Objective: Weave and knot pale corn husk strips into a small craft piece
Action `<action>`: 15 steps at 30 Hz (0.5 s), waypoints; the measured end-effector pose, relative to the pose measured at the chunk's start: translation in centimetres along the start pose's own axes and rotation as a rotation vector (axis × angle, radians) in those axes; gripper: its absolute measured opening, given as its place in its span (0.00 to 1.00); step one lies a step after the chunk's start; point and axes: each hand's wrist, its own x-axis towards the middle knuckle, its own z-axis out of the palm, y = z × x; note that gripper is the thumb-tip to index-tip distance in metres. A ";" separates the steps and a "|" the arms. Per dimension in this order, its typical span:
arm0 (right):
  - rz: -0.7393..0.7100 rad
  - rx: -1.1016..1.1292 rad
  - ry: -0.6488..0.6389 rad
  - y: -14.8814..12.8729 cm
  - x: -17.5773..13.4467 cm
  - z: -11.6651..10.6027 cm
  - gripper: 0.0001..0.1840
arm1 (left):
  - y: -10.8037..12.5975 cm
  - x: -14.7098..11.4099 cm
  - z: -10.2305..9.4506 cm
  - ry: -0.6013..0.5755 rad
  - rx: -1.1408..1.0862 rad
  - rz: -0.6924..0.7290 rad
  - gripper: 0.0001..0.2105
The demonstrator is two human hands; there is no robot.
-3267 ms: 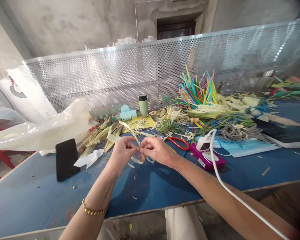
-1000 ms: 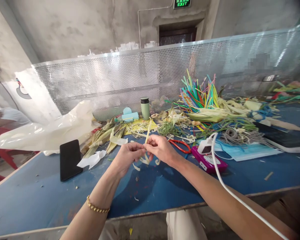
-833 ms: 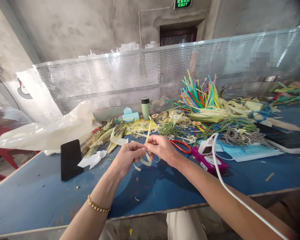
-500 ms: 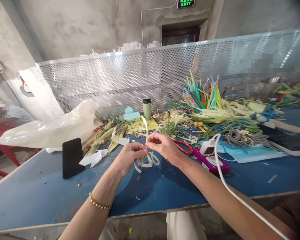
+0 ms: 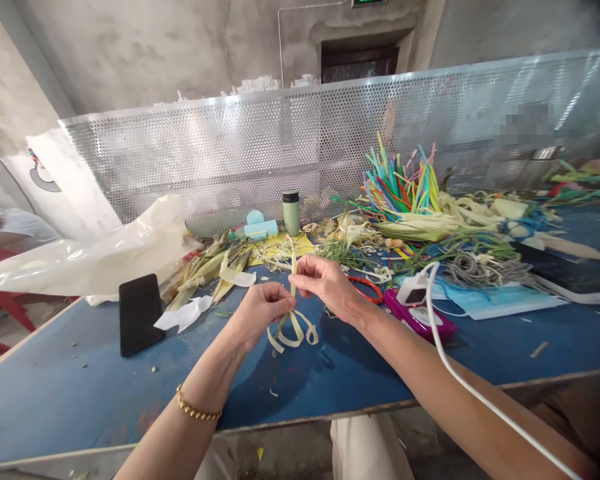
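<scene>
The left hand [image 5: 264, 308] pinches a pale, flat strip [image 5: 293, 252], and the right hand [image 5: 326, 283] pinches it just above. It rises narrow and nearly upright, while curled, ribbon-like tails [image 5: 299, 330] hang below, over the scuffed blue table [image 5: 80, 400]. Wrinkled, dry husks [image 5: 203, 272] lie beyond the left hand.

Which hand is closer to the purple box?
The right hand: it pinches a pale strip to the left of the purple box. The left hand, pinching lower down, is farther left.
</scene>
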 end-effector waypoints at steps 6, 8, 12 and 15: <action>0.032 0.032 0.024 -0.4 0.0 0.0 0.14 | 0.2 -0.1 0.3 -0.001 -0.013 -0.037 0.11; 0.030 0.036 0.006 -0.4 0.0 0.1 0.13 | 0.2 -0.2 0.3 -0.018 -0.046 -0.039 0.12; 0.003 0.055 -0.024 -0.1 0.0 0.1 0.12 | 0.1 -0.1 0.2 -0.021 -0.076 -0.032 0.13; 0.003 0.052 0.010 0.0 0.0 0.0 0.13 | -0.1 0.0 0.2 -0.014 -0.056 -0.024 0.14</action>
